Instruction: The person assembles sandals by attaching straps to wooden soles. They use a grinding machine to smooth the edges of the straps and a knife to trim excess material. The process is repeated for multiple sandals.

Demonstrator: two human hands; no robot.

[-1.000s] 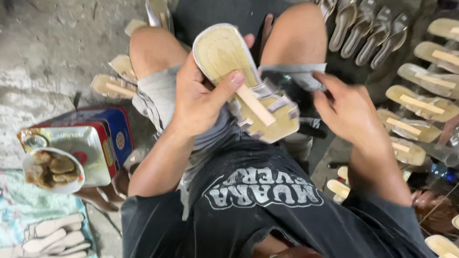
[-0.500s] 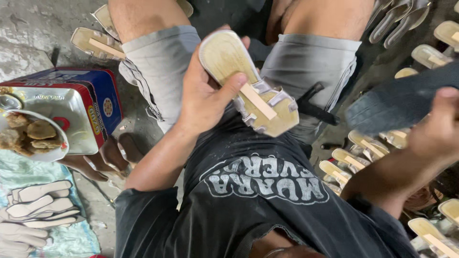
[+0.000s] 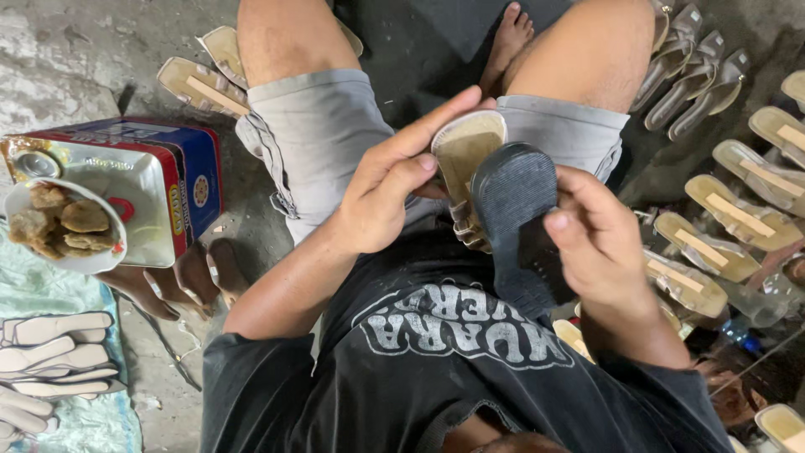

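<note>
Left hand [image 3: 386, 189] grasping a beige sandal upper [image 3: 465, 151], right hand [image 3: 599, 243] grasping a dark sole [image 3: 516, 210] touching it.

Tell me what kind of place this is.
Probably a small, informal sandal-making workshop, worked on the floor. Rows of unfinished sandals lie on bare concrete, cut insoles are stacked on a cloth, and the hands hold a sandal upper and a black outsole.

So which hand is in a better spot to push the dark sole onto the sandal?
Probably the right hand. It already holds the dark ridged sole, which lies against the tan sandal. The left hand is busy steadying that sandal from the other side, thumb on its edge.
</note>
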